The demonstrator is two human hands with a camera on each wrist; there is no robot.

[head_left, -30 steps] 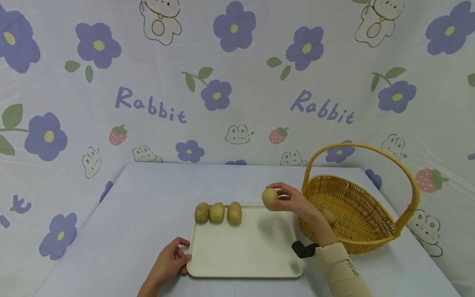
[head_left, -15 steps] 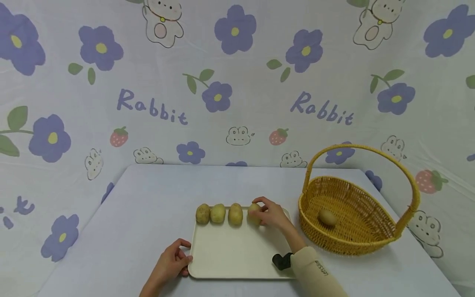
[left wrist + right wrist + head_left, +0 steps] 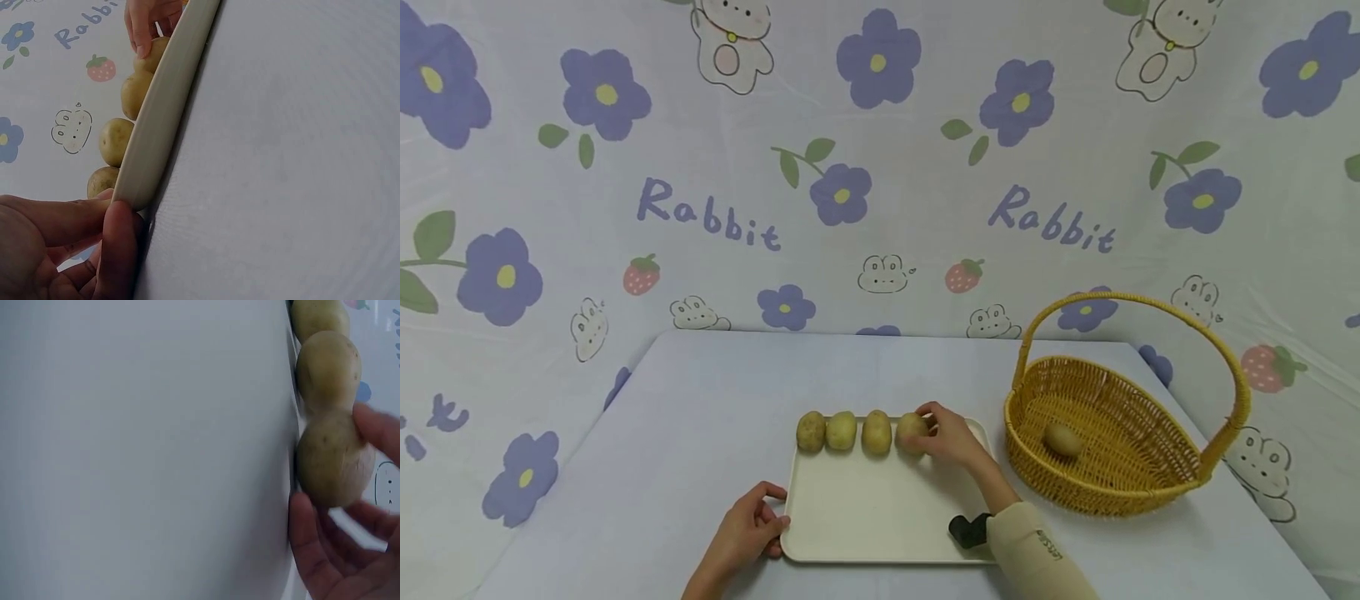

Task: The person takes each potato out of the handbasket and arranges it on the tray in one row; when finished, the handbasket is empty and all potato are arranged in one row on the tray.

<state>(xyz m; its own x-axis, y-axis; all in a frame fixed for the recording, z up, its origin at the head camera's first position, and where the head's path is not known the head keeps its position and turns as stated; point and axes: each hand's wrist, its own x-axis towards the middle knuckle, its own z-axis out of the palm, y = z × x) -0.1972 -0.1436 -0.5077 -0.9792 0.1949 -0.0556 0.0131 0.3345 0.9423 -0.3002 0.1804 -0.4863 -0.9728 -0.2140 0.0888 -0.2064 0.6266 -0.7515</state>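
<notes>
My right hand (image 3: pixel 951 437) holds a potato (image 3: pixel 911 434) at the far side of a cream rectangular tray (image 3: pixel 880 508), fingers around its right side. In the right wrist view, thumb and fingertips lie on this potato (image 3: pixel 332 461), which appears close against its neighbour (image 3: pixel 329 369). Three more potatoes, including the leftmost one (image 3: pixel 810 432), line the tray's far rim to the left. At the tray's left edge, my left hand (image 3: pixel 747 525) pinches the rim. The left wrist view shows the left thumb and a finger on the tray's corner (image 3: pixel 150 137).
A wicker basket (image 3: pixel 1120 496) with a tall arched handle stands right of the tray, one potato (image 3: pixel 1062 439) inside it. The white table (image 3: pixel 647 467) meets a flower-printed cloth (image 3: pixel 880 167) behind. A black device (image 3: pixel 970 531) sits at my right wrist above the tray.
From above the tray's far right corner, my right hand has lowered its potato onto the tray beside the others. Over the last half second that potato shifted slightly left. My left hand stays at the rim.
</notes>
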